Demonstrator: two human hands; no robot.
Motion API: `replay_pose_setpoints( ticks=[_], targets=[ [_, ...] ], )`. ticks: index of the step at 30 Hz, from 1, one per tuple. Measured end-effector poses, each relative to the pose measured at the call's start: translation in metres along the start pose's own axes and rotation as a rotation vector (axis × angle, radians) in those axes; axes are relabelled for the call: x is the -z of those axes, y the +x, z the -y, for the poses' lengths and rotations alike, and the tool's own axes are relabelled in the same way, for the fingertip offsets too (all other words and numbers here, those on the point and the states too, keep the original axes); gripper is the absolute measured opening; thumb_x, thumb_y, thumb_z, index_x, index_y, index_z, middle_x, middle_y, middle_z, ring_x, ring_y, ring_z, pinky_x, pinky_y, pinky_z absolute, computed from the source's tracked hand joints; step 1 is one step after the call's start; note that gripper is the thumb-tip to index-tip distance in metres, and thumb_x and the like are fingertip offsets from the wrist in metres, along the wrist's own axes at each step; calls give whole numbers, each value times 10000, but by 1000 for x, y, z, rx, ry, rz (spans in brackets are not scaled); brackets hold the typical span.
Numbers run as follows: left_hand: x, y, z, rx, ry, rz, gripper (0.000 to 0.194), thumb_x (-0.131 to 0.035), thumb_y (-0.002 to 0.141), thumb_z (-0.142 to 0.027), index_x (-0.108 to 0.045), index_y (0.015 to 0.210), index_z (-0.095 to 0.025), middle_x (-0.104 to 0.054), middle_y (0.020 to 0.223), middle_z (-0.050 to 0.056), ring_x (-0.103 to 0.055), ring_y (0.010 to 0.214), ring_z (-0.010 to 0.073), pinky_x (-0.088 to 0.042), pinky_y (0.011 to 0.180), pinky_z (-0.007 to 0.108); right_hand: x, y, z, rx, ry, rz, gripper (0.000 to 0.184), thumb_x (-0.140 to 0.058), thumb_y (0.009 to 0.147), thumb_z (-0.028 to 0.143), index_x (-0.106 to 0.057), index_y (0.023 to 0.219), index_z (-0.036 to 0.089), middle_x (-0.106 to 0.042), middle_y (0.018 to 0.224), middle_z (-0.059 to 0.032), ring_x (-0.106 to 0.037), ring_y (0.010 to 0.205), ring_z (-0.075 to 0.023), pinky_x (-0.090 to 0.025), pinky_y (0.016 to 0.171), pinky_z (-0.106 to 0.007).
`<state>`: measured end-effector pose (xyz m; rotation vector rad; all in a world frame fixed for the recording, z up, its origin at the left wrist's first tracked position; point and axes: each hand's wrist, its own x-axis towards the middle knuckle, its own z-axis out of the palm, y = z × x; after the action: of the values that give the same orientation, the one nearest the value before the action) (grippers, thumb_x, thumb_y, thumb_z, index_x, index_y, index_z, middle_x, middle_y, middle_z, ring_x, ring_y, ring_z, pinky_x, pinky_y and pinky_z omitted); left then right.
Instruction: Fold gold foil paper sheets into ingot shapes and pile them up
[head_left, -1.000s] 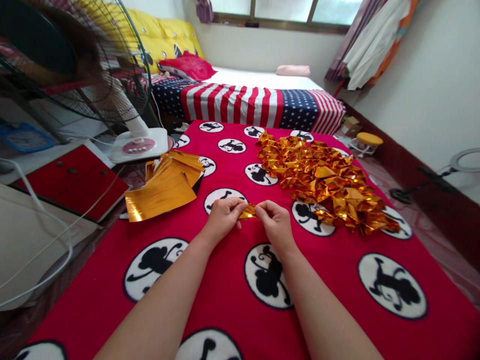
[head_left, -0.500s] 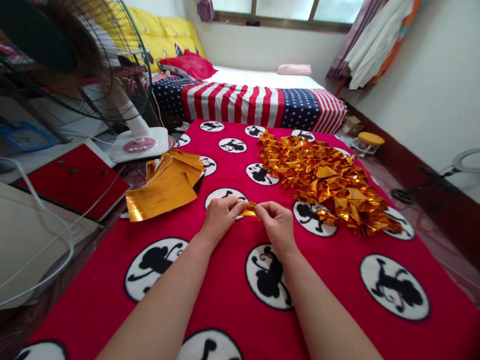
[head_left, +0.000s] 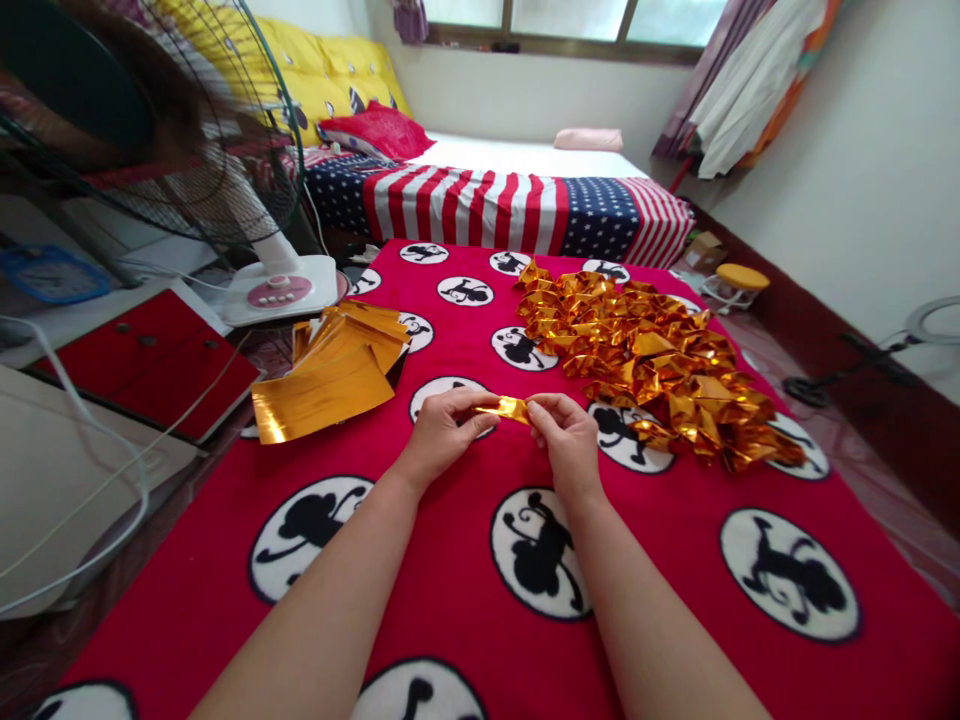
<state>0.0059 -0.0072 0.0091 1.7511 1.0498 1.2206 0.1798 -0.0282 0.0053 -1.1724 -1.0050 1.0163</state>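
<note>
Between my two hands is a small folded strip of gold foil paper (head_left: 513,408), shiny and narrow, just above the red cloth. My right hand (head_left: 564,437) pinches its right end between thumb and fingers. Around the left end are the thumb and index finger of my left hand (head_left: 444,432), held more loosely, with the strip's tip between them. Flat gold foil sheets (head_left: 326,395) lie fanned in a stack to the left. On the right, a heap of folded gold foil pieces (head_left: 652,345) spreads in rows.
A red cloth with black-and-white monkey circles (head_left: 450,560) covers the table. At the left stand an electric fan (head_left: 281,285) and a red-fronted cabinet (head_left: 150,350), with a white cable (head_left: 139,470) nearby. Behind is a bed (head_left: 480,205); a yellow stool (head_left: 742,277) stands right.
My hands have moved slightly apart, the right one to the right. More of the foil strip shows between them, and the left thumb has come away from its front.
</note>
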Motion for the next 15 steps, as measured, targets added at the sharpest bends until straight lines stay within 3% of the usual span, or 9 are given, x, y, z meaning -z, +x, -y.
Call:
replay_pose_setpoints(
  ticks=[3, 8, 15],
  targets=[
    [0, 1, 2, 42, 27, -30, 208, -701, 787, -260, -765, 966, -176, -757, 917, 65, -683, 812, 176, -529, 725, 253, 2, 1, 0, 18, -22, 34, 242, -692, 783, 411, -673, 798, 170, -561, 578, 37, -447, 490, -84, -338, 467, -213],
    [0, 1, 5, 160, -50, -55, 268, -694, 785, -356, -757, 941, -146, -754, 866, 76, -690, 755, 185, -542, 686, 259, 2, 1, 1, 42, -110, 81, 270, -723, 739, 426, -686, 834, 177, -658, 720, -12, -551, 599, -127, -425, 544, -237],
    [-1, 2, 6, 228, -148, -54, 319, -726, 741, -351, -747, 968, -128, -753, 884, 85, -698, 754, 187, -555, 685, 258, 0, 0, -3, 68, -157, 61, 274, -705, 757, 432, -689, 832, 169, -652, 700, -13, -559, 596, -130, -443, 565, -244]
  ],
)
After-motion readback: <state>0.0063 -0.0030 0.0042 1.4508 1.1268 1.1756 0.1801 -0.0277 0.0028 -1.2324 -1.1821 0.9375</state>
